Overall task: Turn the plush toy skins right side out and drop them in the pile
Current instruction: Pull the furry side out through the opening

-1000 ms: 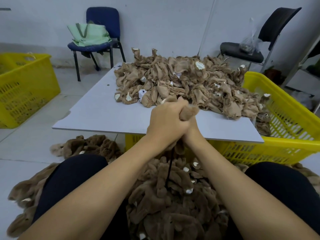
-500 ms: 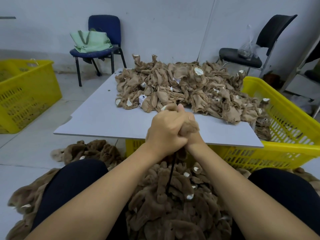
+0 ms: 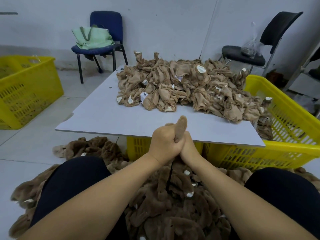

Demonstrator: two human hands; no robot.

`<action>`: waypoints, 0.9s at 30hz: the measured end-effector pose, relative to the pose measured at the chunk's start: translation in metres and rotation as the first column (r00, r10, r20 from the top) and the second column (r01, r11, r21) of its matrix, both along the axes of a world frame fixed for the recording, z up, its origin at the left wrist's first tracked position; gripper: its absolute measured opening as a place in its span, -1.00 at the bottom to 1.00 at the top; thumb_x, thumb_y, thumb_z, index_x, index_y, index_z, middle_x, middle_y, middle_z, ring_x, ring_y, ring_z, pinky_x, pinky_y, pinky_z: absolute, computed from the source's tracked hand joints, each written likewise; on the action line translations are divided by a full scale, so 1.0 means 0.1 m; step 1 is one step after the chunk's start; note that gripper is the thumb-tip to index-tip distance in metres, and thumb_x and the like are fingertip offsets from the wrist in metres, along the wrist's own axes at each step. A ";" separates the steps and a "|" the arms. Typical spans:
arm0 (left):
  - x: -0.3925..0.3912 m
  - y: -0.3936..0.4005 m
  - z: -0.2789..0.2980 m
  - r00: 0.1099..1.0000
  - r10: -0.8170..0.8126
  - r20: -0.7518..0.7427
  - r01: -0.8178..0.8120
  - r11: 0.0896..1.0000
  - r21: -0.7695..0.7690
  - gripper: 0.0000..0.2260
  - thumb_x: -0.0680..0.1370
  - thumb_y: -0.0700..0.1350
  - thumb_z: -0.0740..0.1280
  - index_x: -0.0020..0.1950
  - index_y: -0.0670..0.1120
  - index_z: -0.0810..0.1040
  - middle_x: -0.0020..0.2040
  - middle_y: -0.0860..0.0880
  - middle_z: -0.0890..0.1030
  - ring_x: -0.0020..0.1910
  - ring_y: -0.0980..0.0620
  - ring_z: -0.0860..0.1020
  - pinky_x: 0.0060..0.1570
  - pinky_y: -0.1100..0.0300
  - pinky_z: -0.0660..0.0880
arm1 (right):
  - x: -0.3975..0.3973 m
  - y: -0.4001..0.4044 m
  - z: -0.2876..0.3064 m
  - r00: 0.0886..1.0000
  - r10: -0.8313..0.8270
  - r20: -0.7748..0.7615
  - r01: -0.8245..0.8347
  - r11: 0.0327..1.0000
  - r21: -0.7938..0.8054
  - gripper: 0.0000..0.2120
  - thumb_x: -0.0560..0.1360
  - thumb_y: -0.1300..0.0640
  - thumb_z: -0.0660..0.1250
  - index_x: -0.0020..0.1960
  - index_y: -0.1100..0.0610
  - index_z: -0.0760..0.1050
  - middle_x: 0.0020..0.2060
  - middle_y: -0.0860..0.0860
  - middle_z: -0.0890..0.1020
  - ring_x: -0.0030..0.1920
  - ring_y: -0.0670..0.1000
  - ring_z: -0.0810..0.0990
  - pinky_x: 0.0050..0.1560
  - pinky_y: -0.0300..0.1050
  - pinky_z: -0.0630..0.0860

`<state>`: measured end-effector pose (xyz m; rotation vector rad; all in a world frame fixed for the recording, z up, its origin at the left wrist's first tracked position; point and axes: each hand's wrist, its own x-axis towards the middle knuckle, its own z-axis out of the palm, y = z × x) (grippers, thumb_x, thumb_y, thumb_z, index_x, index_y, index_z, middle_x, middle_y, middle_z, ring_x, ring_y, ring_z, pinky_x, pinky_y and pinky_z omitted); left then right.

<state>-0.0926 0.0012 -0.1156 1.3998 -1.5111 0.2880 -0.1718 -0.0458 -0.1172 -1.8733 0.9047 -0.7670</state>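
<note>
Your left hand (image 3: 165, 144) and right hand (image 3: 187, 146) clamp together around one plush skin (image 3: 181, 126) at the surface's (image 3: 107, 118) near edge. Its furry limb points up and away from your knuckles, poking out farther than half a second ago. The finished pile (image 3: 173, 201) lies directly below, between your knees.

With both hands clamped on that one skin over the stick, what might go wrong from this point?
1. Both hands, left hand and right hand, grip the skin tightly; forcing it over the thin black stick may strain a seam.
2. Only one furry limb shows turned; a part could stay inside out.
3. The unturned heap overhangs the yellow crate; pieces may slide in.
</note>
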 end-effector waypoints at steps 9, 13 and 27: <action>-0.04 0.04 0.22 0.991 0.092 -0.097 -0.075 0.983 0.167 -0.64 0.50 0.05 0.19 -0.37 -0.19 0.44 -0.44 -0.11 0.45 -0.42 -0.12 0.44 -0.39 0.11 0.25 | 0.05 -0.08 0.12 0.995 -0.064 -0.083 0.059 0.996 -0.059 -0.57 0.60 0.29 0.22 -0.40 0.03 0.25 -0.44 -0.08 0.38 -0.37 -0.10 0.34 -0.31 -0.11 0.33; -0.09 0.06 0.43 0.993 0.081 0.081 -0.079 0.997 -0.022 -0.85 0.44 -0.21 0.22 -0.29 -0.22 0.49 -0.38 -0.12 0.47 -0.38 -0.10 0.40 -0.35 0.07 0.29 | 0.06 -0.12 0.31 0.990 -0.124 0.065 0.127 0.991 -0.044 -0.57 0.63 0.34 0.19 -0.36 0.04 0.29 -0.39 -0.07 0.39 -0.37 -0.16 0.38 -0.37 -0.33 0.35; 0.00 0.16 0.18 0.994 0.082 0.065 -0.099 0.942 0.320 -0.68 0.60 0.22 0.14 -0.11 -0.02 0.40 -0.22 0.13 0.38 -0.17 0.06 0.38 -0.14 0.07 0.32 | -0.09 -0.07 0.17 0.992 -0.057 -0.111 0.071 0.990 0.120 -0.72 0.61 0.18 0.25 -0.28 0.14 0.43 -0.38 0.00 0.53 -0.32 -0.01 0.50 -0.29 -0.06 0.46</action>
